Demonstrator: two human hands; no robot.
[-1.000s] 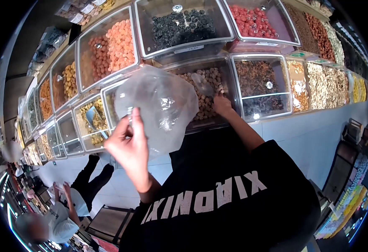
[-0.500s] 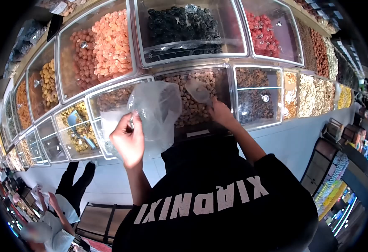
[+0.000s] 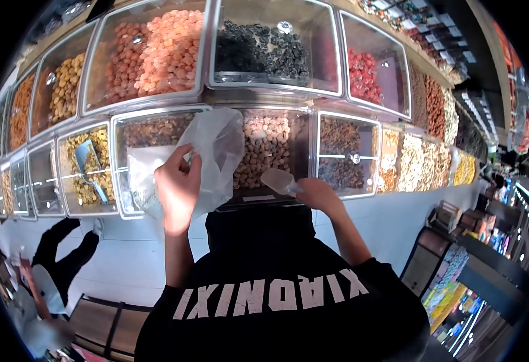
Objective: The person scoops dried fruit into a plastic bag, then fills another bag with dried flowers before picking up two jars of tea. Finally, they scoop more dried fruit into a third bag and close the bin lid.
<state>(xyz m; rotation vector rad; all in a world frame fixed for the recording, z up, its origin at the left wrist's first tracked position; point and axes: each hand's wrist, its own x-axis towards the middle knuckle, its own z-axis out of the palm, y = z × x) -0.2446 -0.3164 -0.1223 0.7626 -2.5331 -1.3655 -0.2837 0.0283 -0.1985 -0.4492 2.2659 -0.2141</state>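
Observation:
Pinched between the fingers of my left hand (image 3: 178,187) is a thin clear plastic bag (image 3: 221,151), which hangs in front of the bins. My right hand (image 3: 318,194) grips the handle of a translucent scoop (image 3: 279,181). The scoop's bowl points left, over the near edge of an uncovered bin (image 3: 299,142) of brownish nut-like pieces (image 3: 264,142). Whether the scoop carries anything I cannot make out. Part of the bin's left side is hidden behind the bag.
Lidded bins of pink pieces (image 3: 171,51), dark dried fruit (image 3: 264,51) and red pieces (image 3: 364,75) form the back row. A blue scoop (image 3: 87,160) lies in a yellow-filled bin at left. A person (image 3: 41,289) stands at lower left.
My right hand has drawn the scoop from over the nut-like pieces toward the bin's near edge. My left hand still holds the bag, and the camera view has shifted.

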